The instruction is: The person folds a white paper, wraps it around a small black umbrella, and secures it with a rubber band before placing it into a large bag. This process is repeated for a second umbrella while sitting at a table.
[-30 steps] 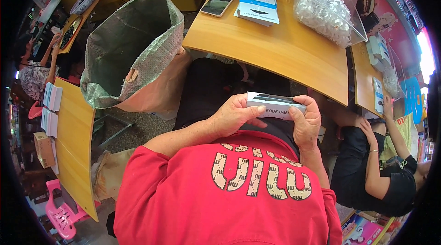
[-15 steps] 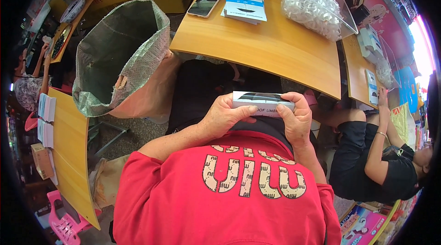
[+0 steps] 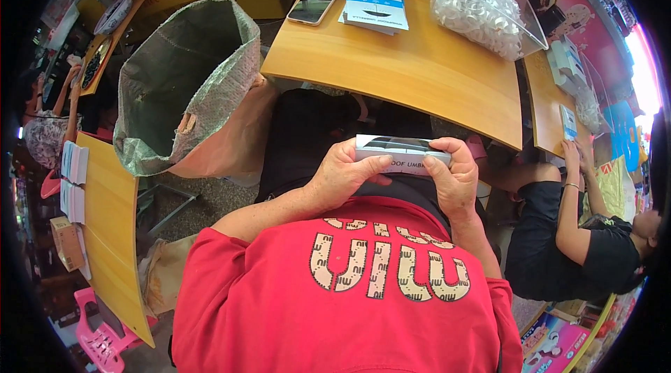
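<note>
Two hands gripped one white packet (image 3: 407, 156) just short of the near edge of the front table (image 3: 412, 72).
The left hand (image 3: 340, 177) pinched the packet's left end and the right hand (image 3: 456, 176) its right end, thumbs on the near face. It looked like a compact block of smooth card, probably light and fairly stiff, its faces perhaps slightly slippery and its corners easy to dent, so the two short ends seemed the best hold. By the table there were also one phone (image 3: 314, 2) and one blue-striped card stack (image 3: 375, 13) toward its far left, one clear bin (image 3: 534, 36) at its far right with white strips (image 3: 479, 13) too many to count, and one woven sack (image 3: 227, 104) to its left.
</note>
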Demonstrator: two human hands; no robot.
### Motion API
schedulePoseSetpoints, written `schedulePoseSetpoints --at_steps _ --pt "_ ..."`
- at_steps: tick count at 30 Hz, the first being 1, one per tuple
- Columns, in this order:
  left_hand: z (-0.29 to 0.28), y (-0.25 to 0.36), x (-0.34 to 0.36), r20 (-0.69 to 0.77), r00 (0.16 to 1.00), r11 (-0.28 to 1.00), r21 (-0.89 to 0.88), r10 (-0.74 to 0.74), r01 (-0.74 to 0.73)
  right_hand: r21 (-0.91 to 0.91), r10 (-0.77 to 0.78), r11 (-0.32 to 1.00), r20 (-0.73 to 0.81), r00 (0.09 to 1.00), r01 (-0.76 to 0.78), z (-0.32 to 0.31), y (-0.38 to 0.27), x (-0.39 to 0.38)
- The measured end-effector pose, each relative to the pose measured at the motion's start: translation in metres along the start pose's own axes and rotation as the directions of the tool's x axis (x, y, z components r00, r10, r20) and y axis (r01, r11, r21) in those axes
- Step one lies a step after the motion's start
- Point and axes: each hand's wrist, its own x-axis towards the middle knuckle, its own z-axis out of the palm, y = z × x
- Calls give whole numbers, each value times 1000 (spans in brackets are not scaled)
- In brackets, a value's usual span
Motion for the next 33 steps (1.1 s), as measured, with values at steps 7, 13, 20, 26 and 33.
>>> schedulePoseSetpoints --at_steps 7,13,20,26,33 --pt "1 3 1 1 1000 999 32 10 -10 2 -23 1000 0 1000 23 -2 1 1" --pt "-3 1 0 10 1000 999 50 16 -17 -20 -6 1000 25 1000 6 0 -3 2" --pt "-13 9 2 -4 1000 998 51 22 -22 29 56 998 121 991 -60 -6 -8 5" --pt "-28 23 7 47 998 990 141 -28 21 -430 -188 841 338 922 329 -30 -39 21" --pt "-34 32 14 141 987 987 148 -75 54 -505 -155 696 588 793 511 -28 -58 26"
